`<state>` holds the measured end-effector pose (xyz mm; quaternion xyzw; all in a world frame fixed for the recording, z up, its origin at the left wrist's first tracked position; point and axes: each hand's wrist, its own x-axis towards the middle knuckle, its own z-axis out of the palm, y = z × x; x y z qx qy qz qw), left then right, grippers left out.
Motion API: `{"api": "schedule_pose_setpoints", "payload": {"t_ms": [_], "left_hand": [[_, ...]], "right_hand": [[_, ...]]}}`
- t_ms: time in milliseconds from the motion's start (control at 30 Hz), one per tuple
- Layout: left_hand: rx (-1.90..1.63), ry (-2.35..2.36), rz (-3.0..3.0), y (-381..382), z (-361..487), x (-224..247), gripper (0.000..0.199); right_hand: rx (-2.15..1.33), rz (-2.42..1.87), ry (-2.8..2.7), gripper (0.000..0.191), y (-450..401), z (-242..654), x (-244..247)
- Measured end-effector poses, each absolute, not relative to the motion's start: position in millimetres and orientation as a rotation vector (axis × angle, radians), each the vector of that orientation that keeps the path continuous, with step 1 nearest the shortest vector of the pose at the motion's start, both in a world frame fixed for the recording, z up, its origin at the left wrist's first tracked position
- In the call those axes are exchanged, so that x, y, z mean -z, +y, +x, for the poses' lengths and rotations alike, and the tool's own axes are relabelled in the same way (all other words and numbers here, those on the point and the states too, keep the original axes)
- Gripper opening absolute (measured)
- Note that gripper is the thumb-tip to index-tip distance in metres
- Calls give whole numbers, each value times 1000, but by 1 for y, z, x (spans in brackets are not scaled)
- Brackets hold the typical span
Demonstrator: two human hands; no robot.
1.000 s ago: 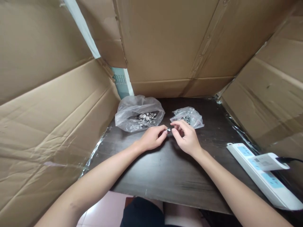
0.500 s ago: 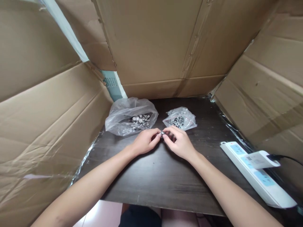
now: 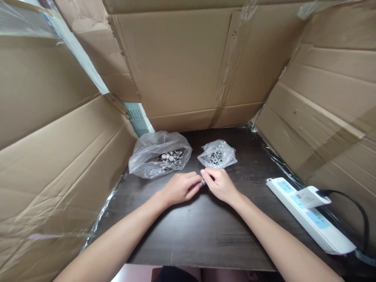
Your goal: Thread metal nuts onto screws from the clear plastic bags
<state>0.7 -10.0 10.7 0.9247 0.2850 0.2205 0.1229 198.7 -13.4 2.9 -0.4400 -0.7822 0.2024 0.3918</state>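
Over the middle of the dark tabletop [image 3: 188,231], my left hand [image 3: 181,188] and my right hand [image 3: 220,184] meet at the fingertips. A small shiny metal piece [image 3: 203,182] sits between them, mostly covered by the fingers, so its exact kind does not show. The left fingers pinch it from the left, and the right thumb and fingers close on it from the other side. Just beyond the hands lie a large clear plastic bag [image 3: 143,156] of round-headed metal parts [image 3: 171,157] and a smaller zip bag [image 3: 230,156] of small metal hardware [image 3: 216,158].
At the right a white power strip [image 3: 311,219] lies with a white charger [image 3: 308,197] plugged in and a black cable [image 3: 362,211]. Cardboard walls [image 3: 182,66] enclose the table at the back and both sides. The table's front edge is near my body.
The camera view has tilted and shifted slightly. My right hand has turned, its fingers now curling more over the small metal piece, which shows less between the fingertips.
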Motion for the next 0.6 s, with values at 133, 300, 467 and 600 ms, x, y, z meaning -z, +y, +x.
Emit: {"api": "schedule_pose_setpoints", "payload": {"t_ms": [133,300,467,600], "left_hand": [[-660,839,2593,-14,6,-9,20],[-778,959,2459,-6,0,-7,22],[-815,981,2450,-1,-5,-6,19],[-819,986,2450,-2,-4,-6,19]], "right_hand": [[-467,-1115,-1876,43,-14,199,-6],[-578,-1058,-1917,28,-24,194,-10],[-613,-1104,-1957,15,-27,190,-5],[-581,-1180,-1941,8,-24,192,-1]]}}
